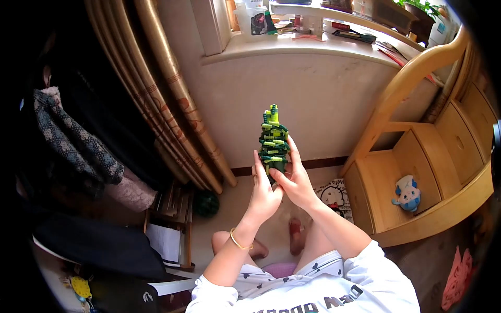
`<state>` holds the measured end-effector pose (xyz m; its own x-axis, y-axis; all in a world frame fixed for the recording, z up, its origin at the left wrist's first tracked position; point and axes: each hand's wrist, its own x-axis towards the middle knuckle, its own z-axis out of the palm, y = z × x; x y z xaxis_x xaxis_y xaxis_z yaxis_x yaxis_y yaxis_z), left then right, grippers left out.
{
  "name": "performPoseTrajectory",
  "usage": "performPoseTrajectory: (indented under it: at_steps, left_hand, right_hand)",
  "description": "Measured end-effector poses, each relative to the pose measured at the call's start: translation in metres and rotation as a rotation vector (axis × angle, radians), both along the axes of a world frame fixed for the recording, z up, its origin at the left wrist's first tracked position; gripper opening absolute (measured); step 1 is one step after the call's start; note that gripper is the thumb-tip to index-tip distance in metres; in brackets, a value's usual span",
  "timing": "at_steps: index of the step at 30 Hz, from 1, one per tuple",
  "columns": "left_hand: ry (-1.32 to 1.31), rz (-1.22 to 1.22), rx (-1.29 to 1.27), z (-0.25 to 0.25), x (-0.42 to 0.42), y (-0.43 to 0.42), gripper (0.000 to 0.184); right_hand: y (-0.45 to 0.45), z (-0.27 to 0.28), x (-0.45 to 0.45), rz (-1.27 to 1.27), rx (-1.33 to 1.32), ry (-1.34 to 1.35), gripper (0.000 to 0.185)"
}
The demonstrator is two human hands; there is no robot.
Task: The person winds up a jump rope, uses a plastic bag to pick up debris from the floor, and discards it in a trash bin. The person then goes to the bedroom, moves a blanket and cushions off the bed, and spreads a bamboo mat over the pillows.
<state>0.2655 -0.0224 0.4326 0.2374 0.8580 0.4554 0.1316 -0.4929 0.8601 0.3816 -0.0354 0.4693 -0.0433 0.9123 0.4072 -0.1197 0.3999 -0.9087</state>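
Between my two hands stands a green tree built of toy bricks (274,136), dark green with lime-green pieces, its narrow top pointing away from me. My left hand (263,190) presses along its lower left side, fingers stretched upward. On the right, my right hand (297,180) wraps the lower part, with the thumb across the front near the base. Both hands touch near the wrists, and the tree's bottom is partly hidden by them. A gold bangle (241,240) circles my left wrist.
Ahead is a windowsill (292,48) with a plastic tub (252,22) and assorted items. Brown curtains (172,94) hang at left. Wooden step drawers (386,167) with a blue-and-white plush toy (407,194) stand at right. A dark green ball-like object (205,203) lies on the floor.
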Motion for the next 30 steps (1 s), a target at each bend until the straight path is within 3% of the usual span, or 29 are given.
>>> performPoseTrajectory:
  at_steps: [6,16,22,24,29,30]
  left_hand:
    - [-0.361,-0.34,-0.351,0.027,0.003,0.0,0.097]
    - [-0.214,-0.405,-0.2,0.046,0.011,0.01,0.097]
    - [-0.188,-0.395,-0.238,0.028,-0.002,0.013,0.091]
    - [-0.184,-0.384,-0.271,0.019,-0.006,0.014,0.09]
    - [-0.205,-0.373,-0.337,-0.005,-0.007,0.015,0.087]
    - [-0.209,-0.376,-0.35,-0.01,-0.006,0.015,0.087]
  right_hand:
    - [0.01,0.007,0.011,-0.099,0.044,-0.061,0.081]
    - [0.062,0.029,0.063,-0.165,0.119,0.007,0.074]
    - [0.123,0.115,0.125,-0.279,0.22,-0.122,0.067]
    - [0.158,0.154,0.153,-0.252,0.171,-0.273,0.06]
    - [0.259,0.206,0.194,-0.56,0.042,-0.474,0.046]
    - [0.267,0.214,0.196,-0.506,0.004,-0.496,0.049]
